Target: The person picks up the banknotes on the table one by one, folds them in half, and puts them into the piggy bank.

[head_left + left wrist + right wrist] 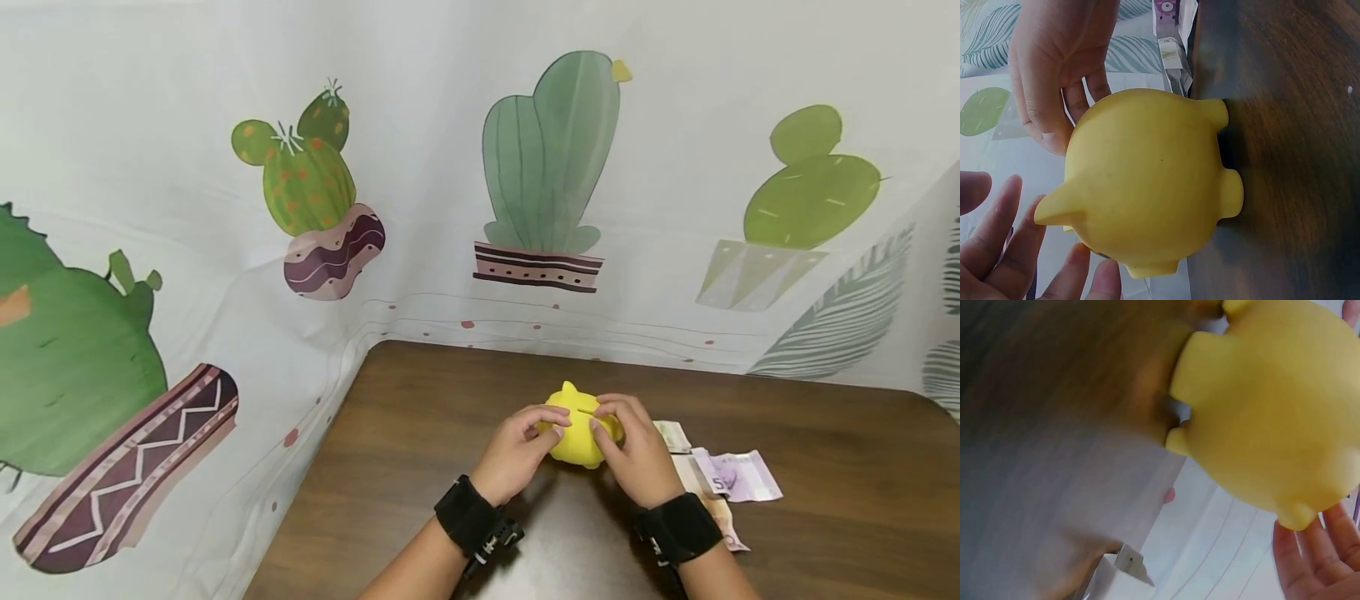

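A yellow piggy bank (576,432) stands on the dark wooden worktop (825,433), cupped between both hands. The left hand (517,450) curls its fingers (1004,231) against 1 flank; the right hand (637,454) wraps the other, fingertips near the coin slot. It looks smooth, rounded and light, probably hollow plastic or vinyl, so slippery; holding both flanks suits it best. Banknotes (731,475) lie just right of it.
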Tool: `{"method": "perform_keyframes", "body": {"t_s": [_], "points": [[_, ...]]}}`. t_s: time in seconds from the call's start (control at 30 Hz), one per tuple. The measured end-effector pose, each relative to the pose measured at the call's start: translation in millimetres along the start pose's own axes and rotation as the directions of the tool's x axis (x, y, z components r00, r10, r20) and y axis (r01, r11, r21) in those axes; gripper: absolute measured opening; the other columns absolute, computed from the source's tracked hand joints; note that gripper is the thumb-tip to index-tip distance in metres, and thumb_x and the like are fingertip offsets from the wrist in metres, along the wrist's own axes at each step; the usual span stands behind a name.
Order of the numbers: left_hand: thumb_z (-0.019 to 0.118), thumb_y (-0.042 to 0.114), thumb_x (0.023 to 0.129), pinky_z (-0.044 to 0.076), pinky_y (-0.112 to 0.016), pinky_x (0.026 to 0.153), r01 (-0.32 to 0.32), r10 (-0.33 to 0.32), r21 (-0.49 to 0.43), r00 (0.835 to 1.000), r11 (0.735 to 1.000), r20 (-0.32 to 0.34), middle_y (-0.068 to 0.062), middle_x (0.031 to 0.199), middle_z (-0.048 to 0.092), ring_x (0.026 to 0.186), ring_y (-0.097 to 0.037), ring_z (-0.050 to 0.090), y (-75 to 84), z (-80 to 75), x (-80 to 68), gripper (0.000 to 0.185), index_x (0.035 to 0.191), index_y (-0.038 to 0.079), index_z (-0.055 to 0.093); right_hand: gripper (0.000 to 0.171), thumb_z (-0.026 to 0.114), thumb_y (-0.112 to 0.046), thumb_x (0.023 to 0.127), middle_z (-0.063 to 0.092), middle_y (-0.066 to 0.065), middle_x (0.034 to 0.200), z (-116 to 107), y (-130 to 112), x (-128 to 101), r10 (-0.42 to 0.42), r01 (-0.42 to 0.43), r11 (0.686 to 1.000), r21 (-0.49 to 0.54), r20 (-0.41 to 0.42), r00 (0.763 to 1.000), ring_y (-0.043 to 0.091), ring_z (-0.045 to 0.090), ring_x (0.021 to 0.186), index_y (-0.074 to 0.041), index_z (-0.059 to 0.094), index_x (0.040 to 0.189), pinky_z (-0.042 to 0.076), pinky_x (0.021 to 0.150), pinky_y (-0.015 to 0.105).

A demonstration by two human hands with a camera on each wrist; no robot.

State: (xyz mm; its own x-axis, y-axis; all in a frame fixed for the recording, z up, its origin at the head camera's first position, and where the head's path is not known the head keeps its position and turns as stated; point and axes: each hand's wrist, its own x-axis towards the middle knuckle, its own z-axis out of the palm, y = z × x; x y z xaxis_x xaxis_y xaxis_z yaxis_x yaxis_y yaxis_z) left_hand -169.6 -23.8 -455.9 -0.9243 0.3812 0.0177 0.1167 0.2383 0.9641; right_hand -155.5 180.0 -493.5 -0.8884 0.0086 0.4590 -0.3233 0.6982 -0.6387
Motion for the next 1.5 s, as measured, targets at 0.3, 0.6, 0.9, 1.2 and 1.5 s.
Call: {"method": "perform_keyframes", "body": {"t_s": [0.3,0.6,0.9,1.2,1.5], "points": [[0.060,0.023,0.101,0.045,-0.051,0.111,0.000,0.000,-0.036,1.000,0.999,0.011,0.003,0.133,0.067,0.136,-0.022,0.052,-3.5,-0.4,-2.4,0.020,0.115,0.016,0.073,0.025,0.066,-0.013,0.097,0.061,0.012,0.129,-9,-4,-3,0.024,-0.024,1.000,0.005,0.025,0.999,0.034,0.060,0.121,-0.005,0.064,0.121,0.048,0.099,0.053],[0.061,0.019,0.099,0.045,-0.047,0.108,-0.024,0.023,-0.020,1.000,1.000,-0.012,0.003,0.131,0.068,0.135,-0.022,0.053,-1.8,3.4,1.0,0.018,0.111,0.014,0.074,0.030,0.065,-0.016,0.098,0.059,0.009,0.131,-38,7,-10,0.053,-0.053,0.996,-0.069,-0.006,0.999,0.029,0.058,0.122,-0.009,0.062,0.128,0.043,0.097,0.039],[0.062,0.016,0.099,0.043,-0.053,0.110,-0.030,0.029,-0.035,0.999,0.999,-0.015,0.000,0.131,0.068,0.136,-0.024,0.052,-3.3,3.9,0.1,0.017,0.110,0.012,0.074,0.034,0.066,-0.019,0.098,0.057,0.011,0.131,-61,8,-36,0.084,-0.080,0.985,-0.151,0.018,0.996,0.034,0.058,0.121,-0.009,0.060,0.130,0.045,0.094,0.046],[0.062,0.017,0.099,0.044,-0.050,0.108,-0.051,0.051,-0.018,0.999,0.999,-0.019,0.001,0.131,0.068,0.135,-0.023,0.053,-5.3,3.7,1.9,0.017,0.109,0.014,0.074,0.033,0.067,-0.018,0.097,0.058,0.012,0.129,-77,12,-59,0.092,-0.084,0.982,-0.171,0.042,0.995,0.033,0.056,0.119,-0.006,0.061,0.127,0.030,0.098,0.010],[0.061,0.017,0.099,0.043,-0.051,0.108,-0.056,0.056,-0.003,0.998,0.998,-0.015,0.001,0.132,0.067,0.136,-0.023,0.052,-4.3,3.6,2.4,0.018,0.110,0.013,0.074,0.036,0.077,-0.001,0.081,0.064,0.011,0.116,-79,25,-79,-0.063,0.061,0.980,-0.192,-0.008,0.998,0.023,0.051,0.112,-0.004,0.066,0.116,0.016,0.104,-0.004]]}}
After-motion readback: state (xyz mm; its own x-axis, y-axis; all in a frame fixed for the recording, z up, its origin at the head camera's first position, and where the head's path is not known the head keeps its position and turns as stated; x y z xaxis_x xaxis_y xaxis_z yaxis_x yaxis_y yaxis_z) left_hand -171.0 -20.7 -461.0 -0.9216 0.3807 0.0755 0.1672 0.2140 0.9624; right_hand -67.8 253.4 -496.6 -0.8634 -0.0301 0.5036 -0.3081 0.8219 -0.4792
